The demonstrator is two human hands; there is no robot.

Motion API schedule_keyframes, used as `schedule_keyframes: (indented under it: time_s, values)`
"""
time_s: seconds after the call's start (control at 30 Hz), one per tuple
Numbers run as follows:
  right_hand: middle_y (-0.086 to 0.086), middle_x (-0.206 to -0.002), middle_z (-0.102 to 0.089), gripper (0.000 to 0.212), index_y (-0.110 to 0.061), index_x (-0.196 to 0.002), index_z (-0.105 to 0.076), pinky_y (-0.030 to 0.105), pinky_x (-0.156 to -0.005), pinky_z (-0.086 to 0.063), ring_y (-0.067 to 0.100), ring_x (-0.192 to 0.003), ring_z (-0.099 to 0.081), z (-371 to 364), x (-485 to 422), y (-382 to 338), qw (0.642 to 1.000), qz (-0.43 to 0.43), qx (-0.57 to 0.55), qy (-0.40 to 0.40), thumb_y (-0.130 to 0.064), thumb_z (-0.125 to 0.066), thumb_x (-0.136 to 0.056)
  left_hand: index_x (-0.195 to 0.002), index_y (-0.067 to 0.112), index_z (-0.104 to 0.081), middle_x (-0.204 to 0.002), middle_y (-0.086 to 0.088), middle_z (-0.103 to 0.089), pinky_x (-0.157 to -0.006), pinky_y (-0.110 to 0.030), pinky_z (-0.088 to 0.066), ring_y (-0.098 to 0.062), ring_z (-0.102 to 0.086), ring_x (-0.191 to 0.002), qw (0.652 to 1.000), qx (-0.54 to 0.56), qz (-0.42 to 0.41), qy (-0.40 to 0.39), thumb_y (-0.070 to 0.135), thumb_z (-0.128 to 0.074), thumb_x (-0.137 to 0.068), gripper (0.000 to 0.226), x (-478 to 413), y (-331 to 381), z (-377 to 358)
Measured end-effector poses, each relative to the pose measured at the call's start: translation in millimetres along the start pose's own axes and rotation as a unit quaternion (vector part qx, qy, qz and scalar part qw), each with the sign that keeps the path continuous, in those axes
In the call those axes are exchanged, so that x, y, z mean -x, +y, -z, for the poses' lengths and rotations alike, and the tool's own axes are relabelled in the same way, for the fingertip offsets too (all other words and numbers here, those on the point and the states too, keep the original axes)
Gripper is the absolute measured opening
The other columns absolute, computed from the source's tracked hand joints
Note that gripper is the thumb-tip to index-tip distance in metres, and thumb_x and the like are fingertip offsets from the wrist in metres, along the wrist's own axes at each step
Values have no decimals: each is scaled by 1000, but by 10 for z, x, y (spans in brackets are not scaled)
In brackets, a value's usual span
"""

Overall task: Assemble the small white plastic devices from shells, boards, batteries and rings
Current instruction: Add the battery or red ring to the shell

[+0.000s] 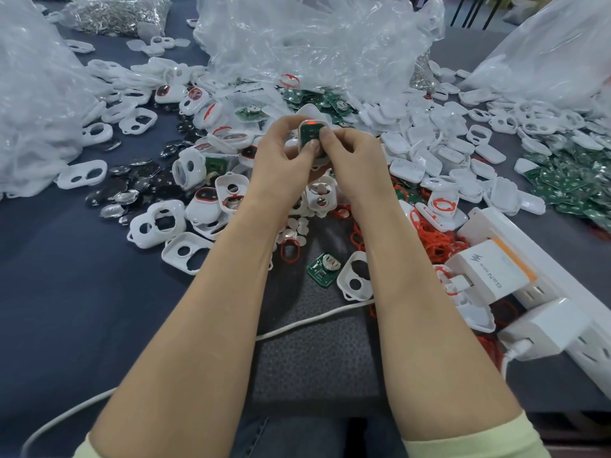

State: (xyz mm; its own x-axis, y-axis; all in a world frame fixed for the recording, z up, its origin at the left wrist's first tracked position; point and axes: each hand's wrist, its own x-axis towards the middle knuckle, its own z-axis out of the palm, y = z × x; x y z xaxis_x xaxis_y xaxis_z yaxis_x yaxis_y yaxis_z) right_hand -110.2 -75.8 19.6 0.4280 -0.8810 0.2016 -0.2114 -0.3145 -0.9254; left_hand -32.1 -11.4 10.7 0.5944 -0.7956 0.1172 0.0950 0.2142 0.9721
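Note:
Both hands hold one small white shell (pixel 310 135) above the middle of the table, with a green board inside it and a red light glowing at its top edge. My left hand (pixel 281 160) grips the shell from the left, thumb on its lower face. My right hand (pixel 353 160) grips it from the right, thumb pressing on the board. Loose on the table lie white shells with two holes (pixel 157 223), white flat covers (pixel 426 150), green boards (pixel 325 269), round silvery batteries (pixel 132 190) and red rings (pixel 433 239).
Crumpled clear plastic bags (pixel 310 44) rise at the back, left and right. A white power strip with chargers (pixel 529 285) sits at the right. A white cable (pixel 304 322) runs across a dark mat (pixel 314 358) near the front edge. A bag of metal rings (pixel 115 14) lies far back left.

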Motion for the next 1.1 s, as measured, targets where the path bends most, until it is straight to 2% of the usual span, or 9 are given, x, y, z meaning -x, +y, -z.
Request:
schedule_keyframes:
  time_s: [0.13,0.33,0.47,0.57,0.73,0.87,0.97,1.03,1.1]
  values:
    - [-5,-78,-68,17,-15,-89,-68,14,-69,-51,5,-73,-63,35,0,1,1000,5,-26,-8,-19,-54,-97,-112,16,-55,-84,-7,-71,-75,-26,-58,-11,-71,-77,1000,10,11,-7,1,-52,-96,22,-3,3,-6]
    - [-12,-69,-63,15,-15,-88,-67,9,-60,-45,-8,-59,-56,60,-15,11,999,15,-29,-7,-17,-55,-96,-113,16,-58,-89,-6,-71,-83,-31,-58,-15,-71,-85,998,46,36,-16,4,-49,-99,21,-3,32,3]
    - [-18,-49,-57,17,-14,-88,-68,7,-45,-36,-8,-42,-48,91,-11,-1,996,-9,-83,-28,-15,-53,-97,-114,14,-58,-94,-10,-68,-76,-27,-58,-16,-70,-81,997,61,53,-4,4,-49,-99,20,-5,67,11]
    - [-13,-53,-57,20,-14,-88,-69,9,-44,-35,-3,-42,-46,104,-15,-2,993,-26,-111,-39,-19,-52,-98,-113,14,-58,-94,-10,-67,-66,-22,-57,-15,-71,-74,994,79,69,10,5,-49,-99,18,-8,98,17]
    - [-7,-67,-60,17,-7,-103,-68,7,-46,-37,-7,-44,-50,108,-11,2,992,-31,-113,-44,-14,-53,-97,-119,9,-57,-101,-14,-67,-68,-24,-58,-22,-70,-84,993,86,78,13,5,-50,-98,23,-7,98,25]
    - [-7,-68,-61,13,-14,-97,-67,7,-47,-38,-8,-44,-50,118,-8,0,993,-28,-102,-42,-11,-54,-96,-115,12,-58,-104,-16,-66,-71,-26,-58,-23,-70,-86,993,79,81,14,4,-50,-98,20,-6,99,30]
    - [-9,-65,-61,15,-20,-89,-67,9,-49,-39,-6,-45,-50,117,-13,-1,994,-33,-99,-44,-12,-56,-94,-113,13,-58,-100,-14,-67,-68,-25,-58,-18,-71,-76,993,81,83,15,3,-49,-98,20,-1,103,32]
    - [-9,-65,-61,13,-21,-90,-67,10,-49,-40,-6,-45,-50,106,-19,4,993,-37,-100,-42,-15,-57,-93,-113,13,-58,-97,-12,-67,-66,-24,-58,-16,-71,-71,992,90,86,13,3,-49,-98,19,3,111,36]
    - [-10,-66,-61,9,-19,-94,-68,9,-50,-39,-7,-46,-51,91,-21,15,994,-30,-95,-37,-20,-58,-94,-113,12,-58,-97,-12,-67,-68,-25,-58,-17,-71,-75,991,95,89,11,4,-49,-99,19,1,111,36]
